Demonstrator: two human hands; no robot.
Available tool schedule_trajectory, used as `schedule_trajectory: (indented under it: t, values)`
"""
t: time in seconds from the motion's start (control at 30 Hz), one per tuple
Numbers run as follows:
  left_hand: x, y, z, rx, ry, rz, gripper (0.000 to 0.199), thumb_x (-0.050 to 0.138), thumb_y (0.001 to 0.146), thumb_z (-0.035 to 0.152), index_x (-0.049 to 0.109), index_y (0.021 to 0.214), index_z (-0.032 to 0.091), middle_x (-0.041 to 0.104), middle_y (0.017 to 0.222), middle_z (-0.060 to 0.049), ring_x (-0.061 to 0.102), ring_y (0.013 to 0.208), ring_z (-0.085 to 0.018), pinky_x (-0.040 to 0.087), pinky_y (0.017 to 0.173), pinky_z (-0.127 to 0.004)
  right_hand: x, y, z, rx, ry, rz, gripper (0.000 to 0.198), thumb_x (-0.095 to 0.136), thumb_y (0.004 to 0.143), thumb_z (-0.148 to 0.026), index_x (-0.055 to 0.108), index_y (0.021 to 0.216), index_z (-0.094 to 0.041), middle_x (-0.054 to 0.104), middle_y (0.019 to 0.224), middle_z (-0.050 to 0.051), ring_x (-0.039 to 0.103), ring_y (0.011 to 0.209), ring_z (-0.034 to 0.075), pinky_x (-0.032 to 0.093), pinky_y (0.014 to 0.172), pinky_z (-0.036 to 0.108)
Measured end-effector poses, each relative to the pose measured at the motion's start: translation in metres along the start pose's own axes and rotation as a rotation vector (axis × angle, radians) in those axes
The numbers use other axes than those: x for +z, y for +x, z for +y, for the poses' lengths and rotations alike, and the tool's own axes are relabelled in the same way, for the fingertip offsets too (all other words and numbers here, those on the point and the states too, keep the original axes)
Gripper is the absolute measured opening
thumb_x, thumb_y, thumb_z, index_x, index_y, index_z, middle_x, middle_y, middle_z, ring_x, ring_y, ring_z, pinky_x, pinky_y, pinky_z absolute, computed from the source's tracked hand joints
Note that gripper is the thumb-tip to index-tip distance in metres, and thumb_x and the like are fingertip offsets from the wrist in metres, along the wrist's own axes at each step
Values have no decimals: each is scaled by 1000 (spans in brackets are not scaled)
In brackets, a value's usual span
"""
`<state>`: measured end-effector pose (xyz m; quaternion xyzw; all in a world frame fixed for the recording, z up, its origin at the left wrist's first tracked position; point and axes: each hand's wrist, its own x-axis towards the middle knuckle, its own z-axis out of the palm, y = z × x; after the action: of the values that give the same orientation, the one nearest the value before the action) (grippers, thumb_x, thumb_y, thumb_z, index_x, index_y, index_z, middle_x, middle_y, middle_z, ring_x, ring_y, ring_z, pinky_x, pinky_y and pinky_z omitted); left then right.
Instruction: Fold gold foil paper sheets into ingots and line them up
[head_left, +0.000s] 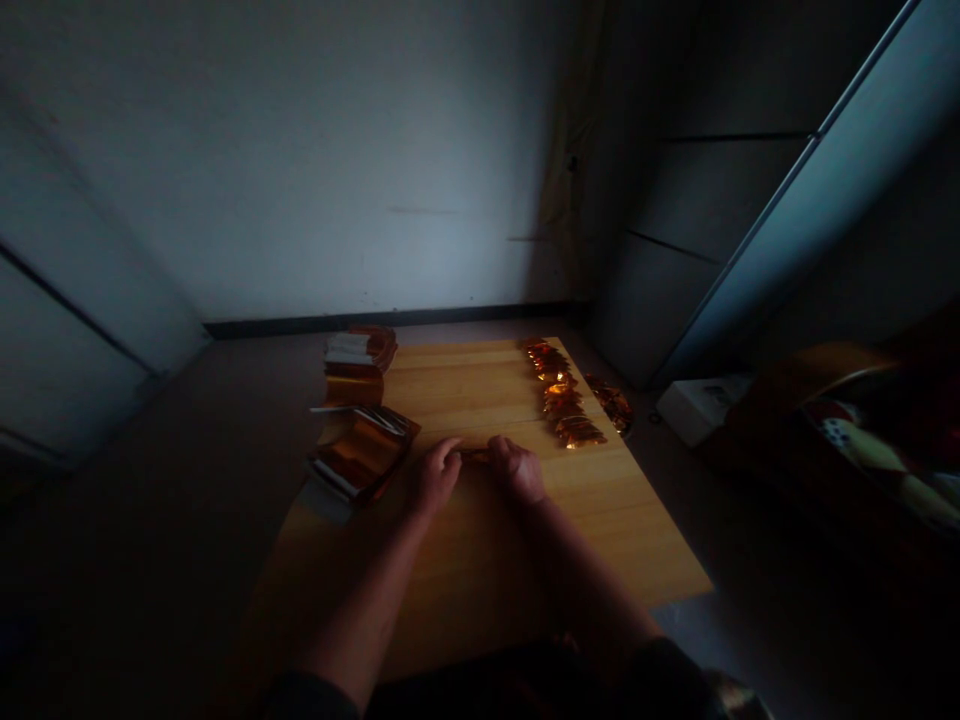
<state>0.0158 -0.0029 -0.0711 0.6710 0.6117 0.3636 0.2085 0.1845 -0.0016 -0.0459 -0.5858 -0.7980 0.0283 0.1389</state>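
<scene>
Over the middle of the wooden table (465, 375), my left hand (437, 472) and my right hand (516, 467) grip the two ends of a thin copper-coloured foil strip (474, 455). The fingers of both hands are closed on it, and they cover most of it. To the left of my left hand lies a stack of shiny copper-coloured foil sheets (360, 455) with white edges showing. Beyond my right hand, a row of folded, glittering foil pieces (562, 395) runs along the table's right side.
More foil sheets (354, 385) lie at the table's far left corner. On the floor past the right edge is a heap of shiny foil pieces (611, 403). A white box (697, 408) stands near the cabinet (690, 200). A pale wall (360, 150) rises behind the table.
</scene>
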Motion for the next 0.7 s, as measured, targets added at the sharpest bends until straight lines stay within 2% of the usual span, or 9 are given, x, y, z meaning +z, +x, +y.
schedule_trajectory:
  t: [0.2,0.37,0.7]
  values:
    - [5,1,-8,-2,-30,19,35,44,81,19,64,108,19,70,108,-5,63,104,-19,48,96,-34,-2,-2,-1,36,45,42,13,45,91,-21,58,93,-19,67,83,3,60,67,12,28,54,22]
    - [5,2,-4,-38,-46,55,34,43,80,18,65,106,18,70,107,-6,64,101,-19,49,94,-34,1,-4,5,59,86,106,14,48,90,-26,60,88,-19,66,82,3,59,69,13,28,55,22]
    - [0,2,1,-22,-57,26,34,45,80,20,64,107,16,71,105,-8,66,96,-19,52,89,-34,0,-5,7,60,72,97,21,47,92,-28,63,82,-20,64,81,3,55,65,11,26,55,23]
